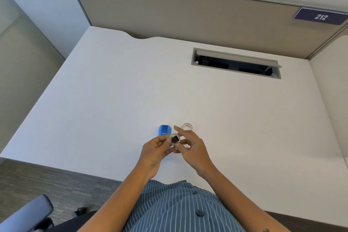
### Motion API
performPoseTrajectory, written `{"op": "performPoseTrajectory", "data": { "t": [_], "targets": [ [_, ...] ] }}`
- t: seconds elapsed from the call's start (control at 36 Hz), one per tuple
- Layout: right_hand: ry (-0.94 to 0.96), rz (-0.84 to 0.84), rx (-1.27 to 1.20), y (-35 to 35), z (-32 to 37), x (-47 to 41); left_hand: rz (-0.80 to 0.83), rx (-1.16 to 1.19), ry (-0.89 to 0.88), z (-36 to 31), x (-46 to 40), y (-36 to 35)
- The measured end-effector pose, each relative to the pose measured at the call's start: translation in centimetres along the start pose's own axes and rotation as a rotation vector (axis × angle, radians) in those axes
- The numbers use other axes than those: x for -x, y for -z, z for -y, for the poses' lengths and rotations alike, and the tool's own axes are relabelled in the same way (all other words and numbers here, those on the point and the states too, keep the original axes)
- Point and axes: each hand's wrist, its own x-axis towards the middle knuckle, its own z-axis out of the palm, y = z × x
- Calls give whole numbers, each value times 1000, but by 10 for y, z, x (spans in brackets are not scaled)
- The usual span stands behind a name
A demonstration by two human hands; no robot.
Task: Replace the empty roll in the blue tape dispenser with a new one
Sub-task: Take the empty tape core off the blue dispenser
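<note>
At the far left, low in the view, a grey chair arm (28, 213) juts over the carpet. The white desk (113, 90) fills the middle of the picture, backed by a tan partition (169, 9).

Near the desk's front edge lies the blue dispenser (164, 131), its open hollow facing up; its nearer end is hidden behind the hands. The left hand (154, 152) is raised just in front of it, thumb and fingers pinched on a small pale roll (174, 138) with a dark hub (175, 139) in its centre. Whether this roll carries tape or is bare cannot be told. The roll overlaps the dispenser's near edge in the view; whether they touch cannot be told.

The right hand (190, 147) meets the same roll from the other side, thumb and bent fingers closed at its lower right edge, while the forefinger sticks out straight, up and to the left, above the roll.

Just beyond the right hand, a second roll (187, 126), whitish with a wide hole, lies flat on the desk, just right of the dispenser and apart from it.

Farther back and right, a cable tray (235, 63) is let into the desk, its flap tilted open. At the top right corner of the partition hangs a dark sign (321, 16) reading 212.

Below, a striped blue shirt (178, 209) with dark buttons fills the foreground.
</note>
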Motion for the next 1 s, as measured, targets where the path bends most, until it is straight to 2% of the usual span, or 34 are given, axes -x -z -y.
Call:
{"op": "performPoseTrajectory", "data": {
  "t": [0.19, 0.44, 0.58, 0.72, 0.86, 1.0],
  "targets": [
    [124, -34, 127, 3, -2, 0, -18, 5, 19, -1, 0, -4],
    [173, -83, 233, 5, -4, 2, -57, -38, 57, 6, 4, -4],
    [128, -168, 171, 14, -6, -4, -120, -79, 63, 7, 4, -6],
    [23, -329, 133, 38, -16, -22, -181, -252, 22, 4, 3, -10],
    [-45, -404, 301, 67, -33, -41, -181, -377, -30, 1, -1, -12],
    [-116, -391, 507, 88, -41, -56, -158, -453, -79, -2, -6, -13]
  ]
}}
